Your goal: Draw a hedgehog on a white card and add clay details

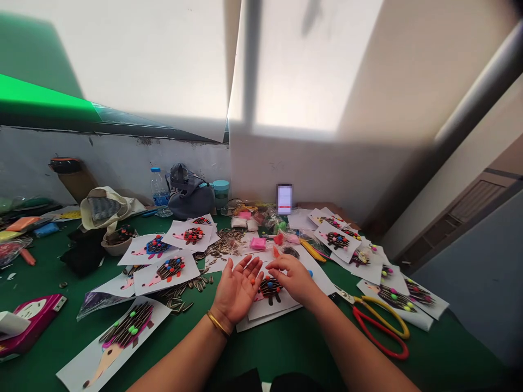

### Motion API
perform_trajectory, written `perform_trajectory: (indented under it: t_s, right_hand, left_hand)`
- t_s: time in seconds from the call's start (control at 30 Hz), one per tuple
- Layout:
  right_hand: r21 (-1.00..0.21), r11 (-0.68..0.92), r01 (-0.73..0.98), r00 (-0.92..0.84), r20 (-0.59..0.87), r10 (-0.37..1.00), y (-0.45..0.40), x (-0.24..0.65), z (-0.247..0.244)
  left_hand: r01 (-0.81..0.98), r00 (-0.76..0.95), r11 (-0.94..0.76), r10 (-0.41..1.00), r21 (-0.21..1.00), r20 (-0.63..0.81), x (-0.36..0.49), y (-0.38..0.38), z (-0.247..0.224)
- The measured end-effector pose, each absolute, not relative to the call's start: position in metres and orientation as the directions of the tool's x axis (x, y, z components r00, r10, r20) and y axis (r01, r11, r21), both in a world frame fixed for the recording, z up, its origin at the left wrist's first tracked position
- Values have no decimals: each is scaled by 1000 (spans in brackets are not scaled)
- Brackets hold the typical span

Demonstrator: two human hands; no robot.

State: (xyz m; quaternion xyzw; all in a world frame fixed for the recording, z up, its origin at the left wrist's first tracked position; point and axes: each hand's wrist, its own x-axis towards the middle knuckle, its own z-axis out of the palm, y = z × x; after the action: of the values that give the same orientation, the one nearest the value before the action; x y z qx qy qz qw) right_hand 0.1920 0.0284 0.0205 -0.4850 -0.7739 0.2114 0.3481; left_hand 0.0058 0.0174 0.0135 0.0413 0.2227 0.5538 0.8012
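My left hand [237,291] is palm up with its fingers spread, and a small orange ball [252,281] rests on it. Just right of it, my right hand [291,275] has its fingers bent together near the left fingertips; whatever they hold, if anything, is too small to make out. Under both hands lies a white sheet [261,311] bearing a hedgehog picture [270,289] made of dark seeds with coloured balls, partly covered by my hands. A blue ball [310,273] sits at the right of the sheet.
Scissors [378,321] with red and yellow handles lie right of my right arm. Finished-looking hedgehog sheets [122,337] spread on both sides. Seeds [177,299], pink clay [257,243], a bottle [160,193] and a phone [284,199] stand or lie farther back.
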Motion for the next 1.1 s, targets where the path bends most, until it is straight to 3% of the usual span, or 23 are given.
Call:
perform_trajectory:
  t_s: [0.17, 0.4, 0.7, 0.9, 1.1]
  right_hand:
    - [-662, 545, 515, -423, 357, 833, 12, 172, 27]
    - [-706, 456, 543, -366, 289, 884, 9, 171, 22]
    - [-652, 338, 679, -264, 213, 941, 9, 201, 11]
    - [-564, 373, 737, -259, 274, 926, -2, 201, -2]
    - [-565, 374, 736, -191, 357, 914, 2, 207, -3]
  left_hand:
    - [-821, 440, 476, 879, 316, -181, 8, 9, 21]
    - [-803, 485, 503, 863, 319, -141, 9, 3, 29]
    - [-851, 54, 229, 934, 472, -354, 1, 21, 16]
    - [-854, 49, 228, 930, 467, -364, -2, 22, 13]
    - [-852, 50, 242, 920, 464, -388, -2, 22, 13]
